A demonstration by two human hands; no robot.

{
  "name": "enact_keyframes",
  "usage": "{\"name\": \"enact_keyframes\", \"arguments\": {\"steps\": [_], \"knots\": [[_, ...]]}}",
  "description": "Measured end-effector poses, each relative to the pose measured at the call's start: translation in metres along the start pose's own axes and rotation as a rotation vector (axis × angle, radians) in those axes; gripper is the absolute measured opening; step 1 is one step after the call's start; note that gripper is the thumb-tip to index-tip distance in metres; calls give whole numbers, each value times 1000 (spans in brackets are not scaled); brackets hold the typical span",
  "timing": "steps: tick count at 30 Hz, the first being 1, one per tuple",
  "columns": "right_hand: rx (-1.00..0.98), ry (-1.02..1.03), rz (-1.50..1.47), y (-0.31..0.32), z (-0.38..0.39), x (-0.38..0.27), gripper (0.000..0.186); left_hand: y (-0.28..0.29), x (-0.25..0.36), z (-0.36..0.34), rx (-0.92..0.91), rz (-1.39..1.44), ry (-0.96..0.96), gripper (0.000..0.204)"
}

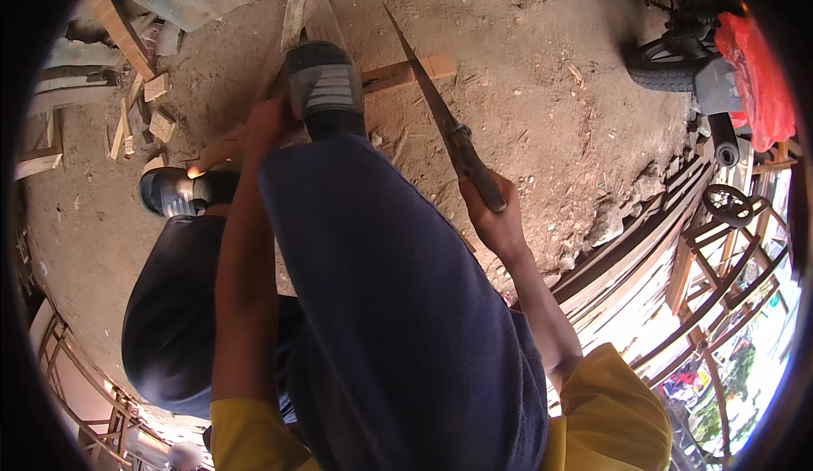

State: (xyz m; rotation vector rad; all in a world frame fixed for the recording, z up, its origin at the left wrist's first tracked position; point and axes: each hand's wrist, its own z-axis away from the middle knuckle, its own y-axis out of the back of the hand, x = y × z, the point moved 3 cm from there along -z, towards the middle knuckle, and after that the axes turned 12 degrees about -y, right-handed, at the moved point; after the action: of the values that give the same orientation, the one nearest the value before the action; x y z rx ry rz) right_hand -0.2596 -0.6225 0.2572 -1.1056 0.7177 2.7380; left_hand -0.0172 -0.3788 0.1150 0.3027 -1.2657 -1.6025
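A handsaw with a long tapering blade points up and away, clear of the wood beside it. My right hand is wrapped round its handle, to the right of my raised knee. Down beside my dark striped shoe is my left hand, close to a wooden piece that runs crosswise under the shoe. The shoe and leg cover the fingers of that hand, so its grip does not show. Another narrow wooden piece lies just beyond the shoe toe.
Wood offcuts lie scattered at the far left. A wheel and a red plastic bag are at the far right. Stacked planks line the right side, with wooden frames behind. My other shoe rests on the dirt ground.
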Motion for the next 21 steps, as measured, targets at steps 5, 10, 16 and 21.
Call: {"name": "enact_keyframes", "arguments": {"steps": [5,10,16,21], "knots": [[26,38,11,-1,7,2,12,-23,-27,-6,114,27,-50,39],[56,57,66,-13,-24,1,13,-9,3,0,86,31,-82,38],[38,146,34,12,24,25,19,-15,-16,-5,62,14,-22,40],[56,47,-32,-7,-35,6,20,-43,-31,-23,150,29,-129,38]]}}
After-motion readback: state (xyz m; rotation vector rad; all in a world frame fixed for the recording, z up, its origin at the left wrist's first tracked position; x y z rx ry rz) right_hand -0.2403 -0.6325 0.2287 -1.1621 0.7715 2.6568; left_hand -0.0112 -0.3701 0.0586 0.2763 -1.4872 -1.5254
